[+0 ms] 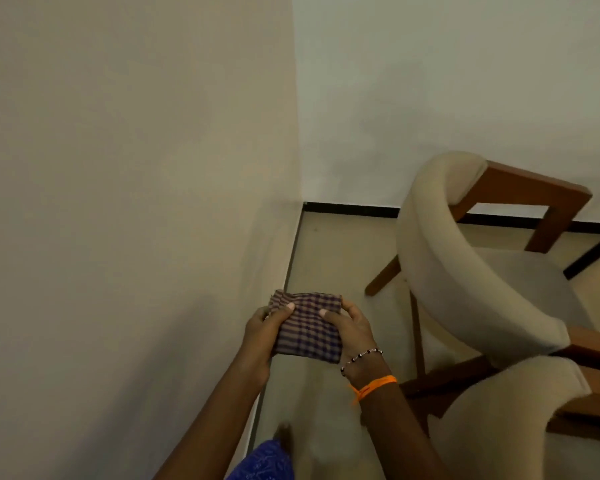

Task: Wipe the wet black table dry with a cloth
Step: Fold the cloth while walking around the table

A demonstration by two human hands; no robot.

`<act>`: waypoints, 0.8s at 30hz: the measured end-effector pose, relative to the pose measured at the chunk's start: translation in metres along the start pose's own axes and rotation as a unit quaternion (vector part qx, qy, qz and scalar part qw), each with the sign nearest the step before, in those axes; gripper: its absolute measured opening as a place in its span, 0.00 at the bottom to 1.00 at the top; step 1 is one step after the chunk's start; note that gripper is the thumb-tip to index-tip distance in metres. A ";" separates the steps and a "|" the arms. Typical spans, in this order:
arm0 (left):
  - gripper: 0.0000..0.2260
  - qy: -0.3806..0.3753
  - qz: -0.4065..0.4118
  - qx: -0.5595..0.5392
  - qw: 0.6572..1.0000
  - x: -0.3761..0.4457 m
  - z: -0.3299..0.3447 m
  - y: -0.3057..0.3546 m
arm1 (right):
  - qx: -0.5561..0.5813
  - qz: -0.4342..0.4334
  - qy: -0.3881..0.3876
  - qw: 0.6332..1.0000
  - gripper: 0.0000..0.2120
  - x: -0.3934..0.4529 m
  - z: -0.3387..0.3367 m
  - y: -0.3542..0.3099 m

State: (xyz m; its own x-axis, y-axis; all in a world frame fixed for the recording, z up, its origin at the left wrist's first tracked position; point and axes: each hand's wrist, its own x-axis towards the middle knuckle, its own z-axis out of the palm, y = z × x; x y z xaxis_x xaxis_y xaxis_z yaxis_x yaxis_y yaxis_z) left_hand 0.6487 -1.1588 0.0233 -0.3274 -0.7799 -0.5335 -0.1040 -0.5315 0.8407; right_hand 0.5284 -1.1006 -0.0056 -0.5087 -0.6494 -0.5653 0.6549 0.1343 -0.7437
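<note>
One checked cloth [307, 327] was held in the air at about six o'clock in the view, folded into a small pad. The left hand [262, 332] was closed on its nine o'clock edge, thumb on top, and the right hand [352, 329] was closed on its three o'clock edge the same way. No black table was in view, so the wiping itself looked not yet begun; by my reading, the cloth was only being readied and the whole drying remained. Two padded chairs stood toward three and five o'clock: one chair [471, 258] farther off, and a nearer chair [499, 410]. The right wrist carried two bands, a bead bracelet [362, 356] and an orange thread [374, 384].
</note>
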 end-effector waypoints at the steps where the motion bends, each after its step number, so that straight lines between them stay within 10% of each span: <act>1: 0.12 -0.008 0.006 0.010 1.000 0.016 0.008 0.010 | 0.010 0.015 -0.006 1.000 0.15 0.015 0.002 -0.008; 10: 0.17 -0.066 -0.022 0.095 0.993 0.220 0.089 0.105 | 0.095 0.180 0.013 0.979 0.11 0.196 0.032 -0.092; 14: 0.13 -0.087 -0.033 0.095 0.991 0.286 0.135 0.148 | 0.017 0.263 0.011 0.965 0.27 0.260 0.040 -0.145; 24: 0.14 -0.146 -0.071 0.085 0.983 0.479 0.266 0.243 | 0.113 0.021 0.055 0.992 0.13 0.454 0.046 -0.300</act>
State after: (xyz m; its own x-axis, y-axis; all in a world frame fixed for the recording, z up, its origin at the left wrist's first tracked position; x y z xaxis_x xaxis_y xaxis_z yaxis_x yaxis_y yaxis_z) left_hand 0.2168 -1.5736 -0.0038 -0.5518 -0.5596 -0.6184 -0.3162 -0.5457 0.7760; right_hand 0.1274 -1.4700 -0.0227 -0.5282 -0.5599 -0.6384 0.7788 -0.0199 -0.6269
